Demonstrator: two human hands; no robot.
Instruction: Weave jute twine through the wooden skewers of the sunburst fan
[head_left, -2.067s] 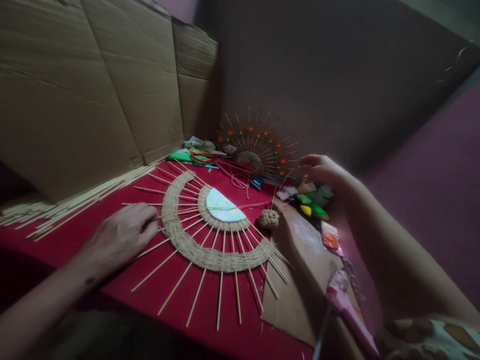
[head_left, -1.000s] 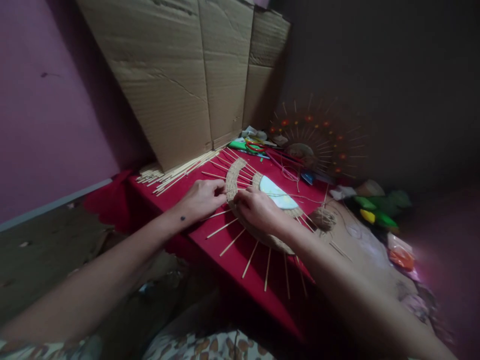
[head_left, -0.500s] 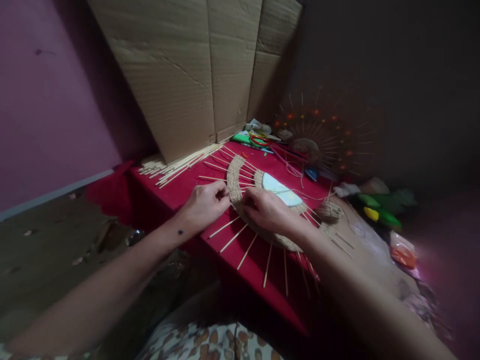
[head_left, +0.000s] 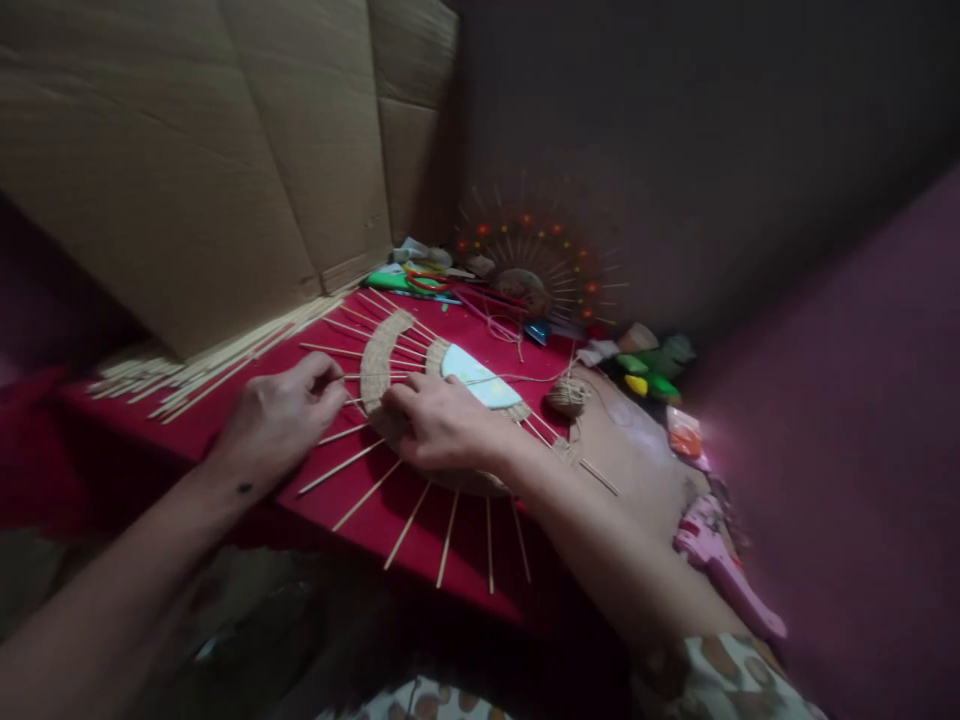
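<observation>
A half-round frame of thin sticks (head_left: 360, 461) fans out on the red cloth. A woven twine band (head_left: 377, 360) curves across the sticks. At its centre is a pale blue half-disc (head_left: 480, 378) with a twine edging. My left hand (head_left: 289, 410) is closed in a pinch at the band's left side, with a strand of twine stretched from its fingertips over the band. My right hand (head_left: 442, 420) rests on the band with fingers curled round its inner part, hiding some of the weave. Loose twine runs from the twine ball (head_left: 568, 396) towards my right hand.
Loose sticks (head_left: 202, 372) lie along the cardboard sheet (head_left: 247, 150) at the left. Behind, a similar stick fan with orange flowers (head_left: 555, 262) leans on the wall. Red-handled scissors (head_left: 427, 282) lie at the back. A pink glue gun (head_left: 724, 560) lies at the right.
My view has swung right, bringing the pink glue gun into sight. My left hand has drawn away leftwards from the band, while my right hand stays on it.
</observation>
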